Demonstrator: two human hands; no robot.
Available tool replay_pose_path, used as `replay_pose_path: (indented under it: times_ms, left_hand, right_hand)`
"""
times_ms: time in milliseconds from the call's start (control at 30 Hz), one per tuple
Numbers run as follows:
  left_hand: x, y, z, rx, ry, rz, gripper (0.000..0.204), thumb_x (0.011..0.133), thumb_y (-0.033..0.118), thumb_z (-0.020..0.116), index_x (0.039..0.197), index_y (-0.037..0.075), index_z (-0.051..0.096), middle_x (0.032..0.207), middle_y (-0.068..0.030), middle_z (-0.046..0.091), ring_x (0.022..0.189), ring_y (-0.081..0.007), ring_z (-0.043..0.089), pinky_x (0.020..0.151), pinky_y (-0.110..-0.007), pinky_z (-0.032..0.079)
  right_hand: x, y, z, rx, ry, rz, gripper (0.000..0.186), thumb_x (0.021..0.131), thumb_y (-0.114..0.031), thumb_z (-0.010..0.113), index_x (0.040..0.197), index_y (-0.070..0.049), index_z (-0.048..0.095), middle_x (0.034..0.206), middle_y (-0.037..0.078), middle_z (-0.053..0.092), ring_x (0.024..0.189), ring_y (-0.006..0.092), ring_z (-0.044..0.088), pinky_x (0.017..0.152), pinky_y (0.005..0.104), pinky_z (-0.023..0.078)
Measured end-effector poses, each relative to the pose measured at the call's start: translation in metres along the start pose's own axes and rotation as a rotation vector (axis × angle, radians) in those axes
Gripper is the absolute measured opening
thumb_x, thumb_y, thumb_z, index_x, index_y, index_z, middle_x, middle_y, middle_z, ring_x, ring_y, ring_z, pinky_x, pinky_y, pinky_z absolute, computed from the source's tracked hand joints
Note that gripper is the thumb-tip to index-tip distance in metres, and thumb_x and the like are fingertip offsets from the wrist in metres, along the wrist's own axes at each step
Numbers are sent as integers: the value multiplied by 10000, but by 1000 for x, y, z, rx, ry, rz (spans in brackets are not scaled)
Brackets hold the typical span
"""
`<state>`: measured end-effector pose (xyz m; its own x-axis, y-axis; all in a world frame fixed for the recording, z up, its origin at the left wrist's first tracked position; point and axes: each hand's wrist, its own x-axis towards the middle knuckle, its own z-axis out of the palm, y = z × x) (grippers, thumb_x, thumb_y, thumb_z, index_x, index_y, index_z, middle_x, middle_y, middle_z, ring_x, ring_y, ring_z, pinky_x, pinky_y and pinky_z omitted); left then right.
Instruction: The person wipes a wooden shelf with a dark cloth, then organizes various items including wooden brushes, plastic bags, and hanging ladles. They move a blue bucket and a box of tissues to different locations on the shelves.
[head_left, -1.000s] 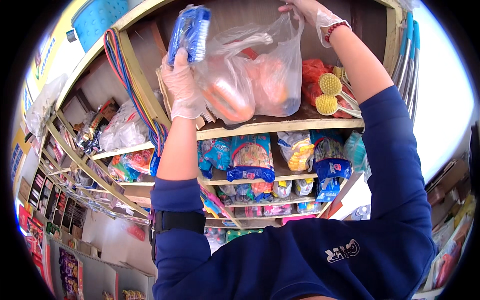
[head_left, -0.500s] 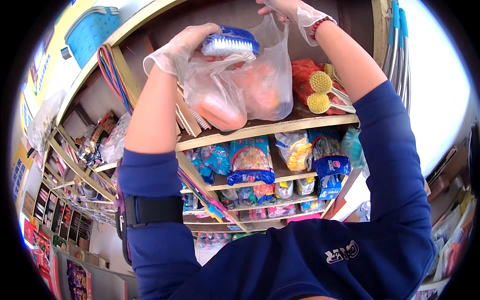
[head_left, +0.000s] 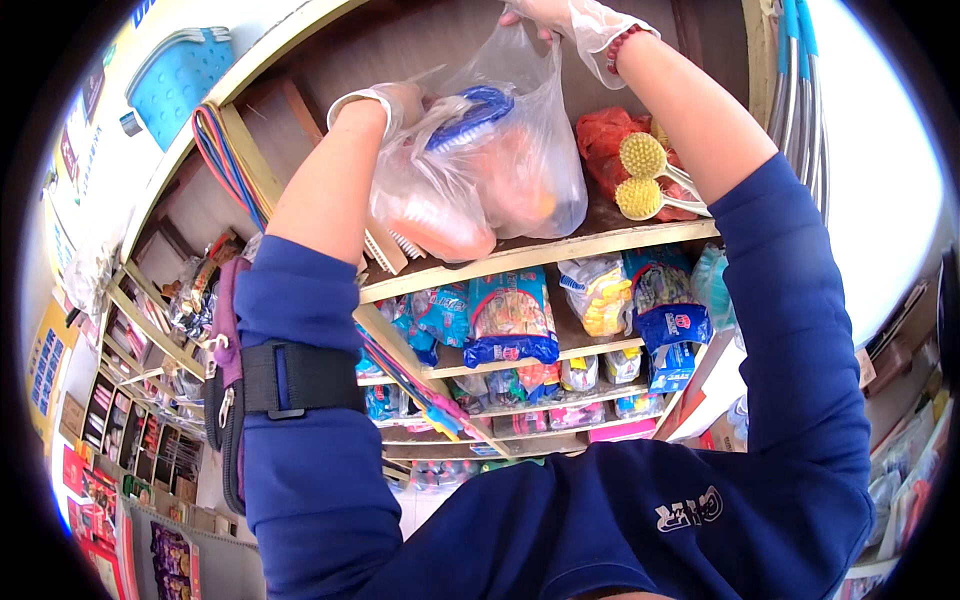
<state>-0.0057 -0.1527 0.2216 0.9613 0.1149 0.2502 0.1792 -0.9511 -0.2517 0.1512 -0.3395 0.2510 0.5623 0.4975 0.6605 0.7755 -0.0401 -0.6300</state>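
A clear plastic bag [head_left: 565,190] bulges on the top shelf, with orange-pink brushes [head_left: 440,232] showing through its film. Inside its mouth lies a blue scrubbing brush [head_left: 470,118], tilted and partly veiled by the plastic. My left hand [head_left: 403,103], in a thin clear glove, reaches into the bag beside the blue brush; its fingers are hidden. High on the right, my gloved right hand [head_left: 545,16] pinches the bag's upper rim and stretches it upward. The picture's top edge cuts this hand off in part.
Round yellow-bristled brushes [head_left: 642,155] and a red plastic bag [head_left: 603,140] lie right of the bag. Wooden brushes [head_left: 385,245] stand at its left. Packaged gloves [head_left: 512,310] fill lower shelves. Metal poles [head_left: 805,110] stand at right; a blue basket [head_left: 180,85] hangs left.
The blue scrubbing brush has gone from above the bag's mouth down into it, along with my left hand. My right hand has shifted slightly left, drawing the bag's rim higher.
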Motion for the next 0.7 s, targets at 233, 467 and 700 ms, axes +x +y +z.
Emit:
replay_pose_path:
  times_ms: [233,467,700]
  left_hand:
    - [-19,-31,-11,-672,-57,153,381,876,79,526,1252,110,579,1147,-46,628,1089,-164,561,990,-274,391]
    - [-88,-31,-8,-523,-33,416,518,756,62,598,1272,71,559,1354,-134,464,1316,-227,364,1102,-333,264]
    - [-75,-7,34,-930,96,495,370,922,379,545,1103,69,632,1325,-165,508,1268,-263,424,1111,-400,248]
  right_hand:
    - [33,29,3,18,39,47,456,944,-371,471,1086,41,606,916,156,672,676,219,585,563,364,457]
    - [36,33,-4,-23,21,23,481,945,-383,466,1110,49,600,964,180,670,632,212,554,554,364,448]
    - [26,13,-12,-84,-27,47,488,944,-384,468,1113,53,604,967,183,682,544,177,525,503,351,434]
